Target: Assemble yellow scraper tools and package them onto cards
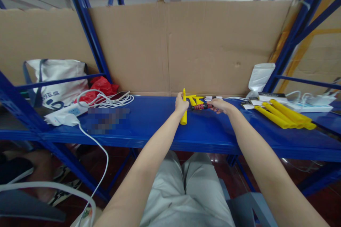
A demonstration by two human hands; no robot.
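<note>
My left hand (181, 103) is closed around an upright yellow plastic piece with a round tubular lower end (183, 119). My right hand (220, 105) grips one end of a slim red-and-black handled tool (199, 106), whose exact kind I cannot make out. The tool lies level between my hands, its other end close to the yellow piece; whether they touch I cannot tell. Just behind it, T-shaped yellow plastic parts (196, 100) rest on the blue shelf (149, 120). My fingertips are partly hidden.
Several yellow tubes (286, 115) lie at the right beside small boxes (271, 97) and a power strip (311, 104). A white plastic bag (261, 78) leans behind them. Leftward are another power strip (66, 113), coiled white cables (117, 101), a red bag (102, 86) and a cloth bag (60, 78).
</note>
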